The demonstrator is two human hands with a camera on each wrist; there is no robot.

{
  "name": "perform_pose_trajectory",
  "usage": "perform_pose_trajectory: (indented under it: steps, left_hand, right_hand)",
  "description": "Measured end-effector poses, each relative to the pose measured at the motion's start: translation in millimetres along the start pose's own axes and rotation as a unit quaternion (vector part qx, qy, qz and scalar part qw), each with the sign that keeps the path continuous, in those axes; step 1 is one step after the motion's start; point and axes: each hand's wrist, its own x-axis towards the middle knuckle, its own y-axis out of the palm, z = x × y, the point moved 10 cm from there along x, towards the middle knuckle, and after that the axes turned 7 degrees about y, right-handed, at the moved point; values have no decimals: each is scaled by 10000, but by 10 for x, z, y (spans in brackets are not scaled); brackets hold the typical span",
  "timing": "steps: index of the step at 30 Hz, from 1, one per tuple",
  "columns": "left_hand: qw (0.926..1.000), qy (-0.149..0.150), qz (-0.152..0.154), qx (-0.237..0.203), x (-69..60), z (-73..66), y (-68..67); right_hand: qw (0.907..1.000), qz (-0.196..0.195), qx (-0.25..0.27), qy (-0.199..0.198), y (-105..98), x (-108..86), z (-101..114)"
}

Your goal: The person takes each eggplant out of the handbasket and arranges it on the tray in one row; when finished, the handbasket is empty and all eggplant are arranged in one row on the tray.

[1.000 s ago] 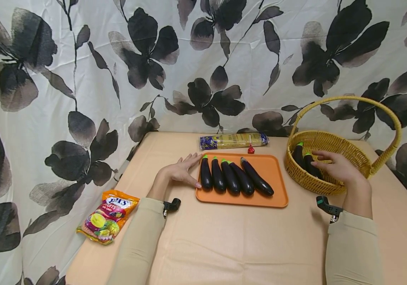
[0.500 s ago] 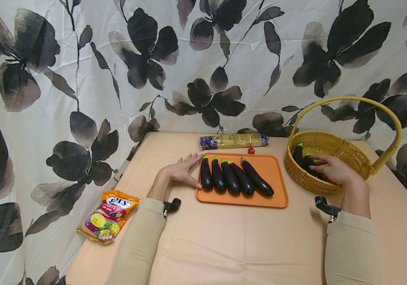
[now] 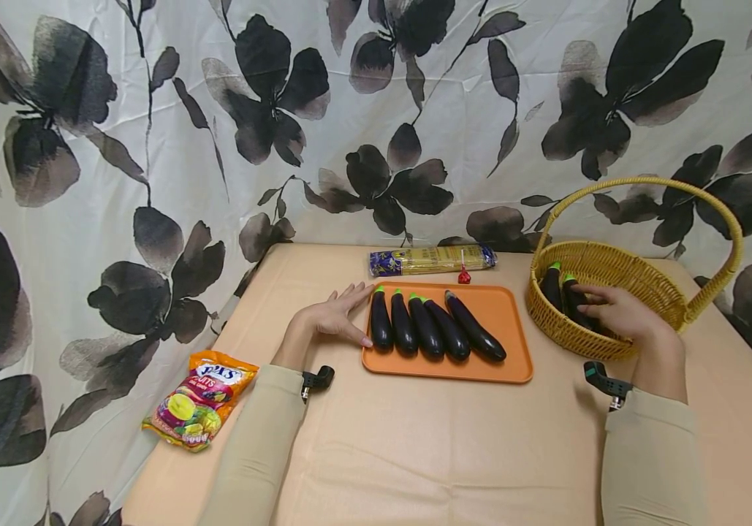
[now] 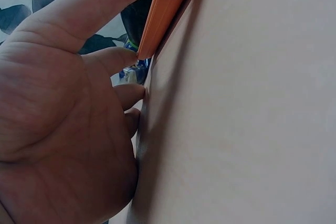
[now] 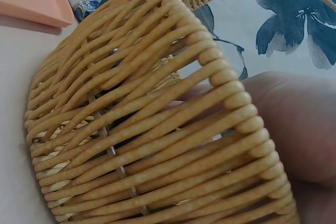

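In the head view my left hand [image 3: 334, 319] lies at the left edge of the orange tray [image 3: 514, 321], fingers spread, with thumb and fingertips touching its rim. Several dark eggplants [image 3: 427, 330] lie side by side on that tray. My right hand [image 3: 627, 313] reaches into the wicker basket [image 3: 563, 337] and holds an eggplant [image 3: 573, 298] there, its lower part covered by the fingers. Left of it in the basket lies another eggplant [image 3: 550, 285]. In the right wrist view, the basket wall [image 5: 147, 129] hides most of the fingers.
A pack of noodles [image 3: 431, 260] lies behind the tray, with a small red-wrapped candy [image 3: 464, 276] in front of it. An orange candy bag [image 3: 200, 400] lies at the left. The basket's tall handle [image 3: 652, 183] arches above the right hand.
My right hand has lowered onto the right-hand eggplant in the basket, and that eggplant's green end has shifted slightly away from me. The left hand and tray have stayed still.
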Motion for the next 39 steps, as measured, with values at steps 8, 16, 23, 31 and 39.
perform_pose_trajectory:
  steps: [8,16,23,31,39]
  left_hand:
    - [10000,-81,-15,-26,-8,-1,-3]
    - [10000,-40,-49,-35,-10,2,-6]
    - [10000,-36,-60,-17,-4,14,-7]
    - [10000,-37,-59,-3,-2,14,-12]
    - [10000,-56,-28,-26,-1,15,-5]
  right_hand:
    - [9988,-277,365,182,-91,-6,-53]
    - [9894,-960,1089,6,-227,-94,-1]
    - [9847,-1162,1298,-47,-278,-155,24]
    - [9777,-1060,1800,-210,-348,-175,86]
    - [9682,-959,2236,-573,-395,-230,225]
